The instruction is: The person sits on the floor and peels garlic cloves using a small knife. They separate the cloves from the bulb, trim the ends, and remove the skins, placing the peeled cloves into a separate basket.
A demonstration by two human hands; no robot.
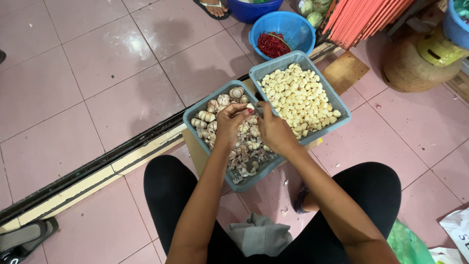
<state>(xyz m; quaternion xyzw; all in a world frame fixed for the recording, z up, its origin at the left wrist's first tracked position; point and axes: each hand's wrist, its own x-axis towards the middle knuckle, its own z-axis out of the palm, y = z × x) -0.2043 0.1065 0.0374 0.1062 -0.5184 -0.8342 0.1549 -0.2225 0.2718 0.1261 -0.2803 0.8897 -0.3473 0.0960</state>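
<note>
You sit on the pink tiled floor [97,88] with two blue-grey baskets side by side in front of your knees. The right basket [342,113] is filled with peeled garlic cloves [298,98]; the left basket [191,116] holds unpeeled garlic [215,105] and loose papery skins [244,161]. Beyond them stands a round blue colander [293,24] of red chillies [271,44]. Both hands meet over the left basket, near the shared edge. Your left hand [230,122] curls its grip round a garlic clove [250,106], and your right hand [274,131] pinches closed beside it; whether it has hold of the same clove or a small tool is hidden. The clove could slip from such a tight pinch and drop back among the skins, and pulling hard could nick a fingertip.
</note>
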